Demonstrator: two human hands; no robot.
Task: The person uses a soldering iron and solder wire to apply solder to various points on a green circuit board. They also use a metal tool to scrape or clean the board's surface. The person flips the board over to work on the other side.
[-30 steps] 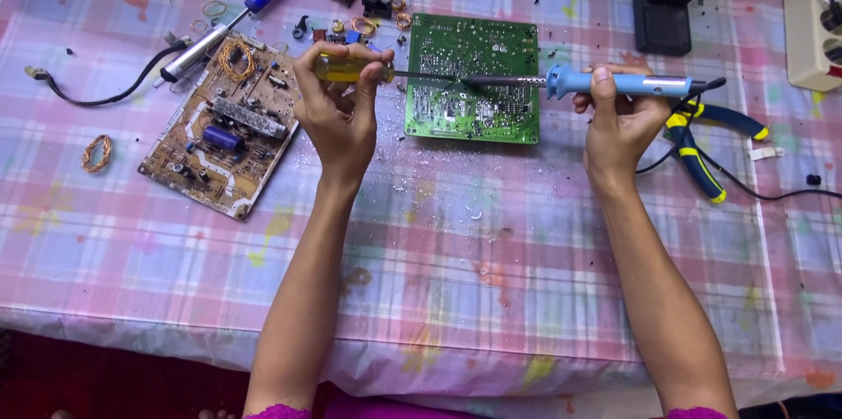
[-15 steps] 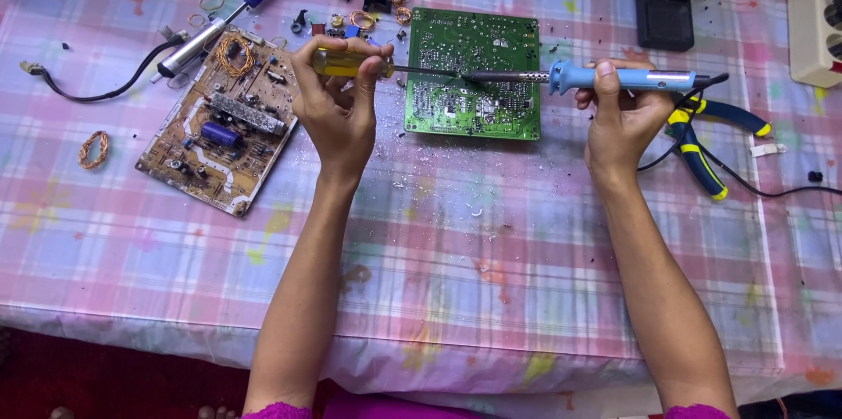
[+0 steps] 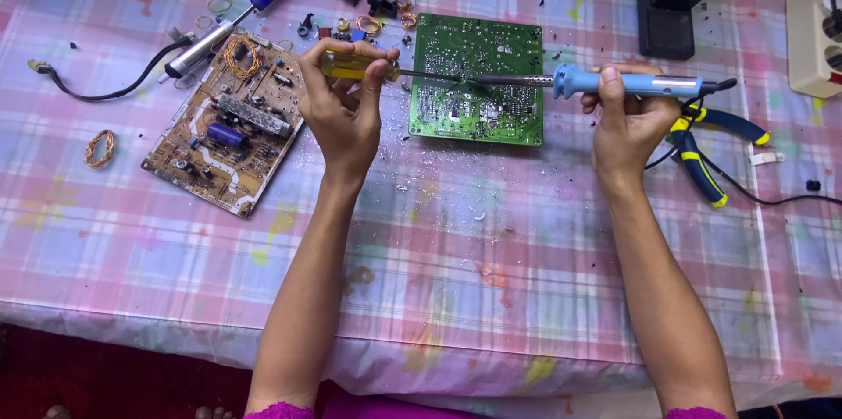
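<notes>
Left hand (image 3: 346,108) still gripping yellow screwdriver (image 3: 355,66), soldering iron (image 3: 627,82) unmoved

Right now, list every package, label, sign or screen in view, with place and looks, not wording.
None show: no package, sign or screen.
Nearest thing: small white tag, flat on the tablecloth right of the blue-and-yellow pliers; too small to tell whether it is a label.

**Packages, labels, signs, screens: none clear**

No packages, signs or screens in view. Only candidate: small white tag (image 3: 766,158) lying flat on the tablecloth, right of the green circuit board (image 3: 478,77), well apart from it, just beside a black cable. Narrow strip shape; print too small to tell.
</notes>
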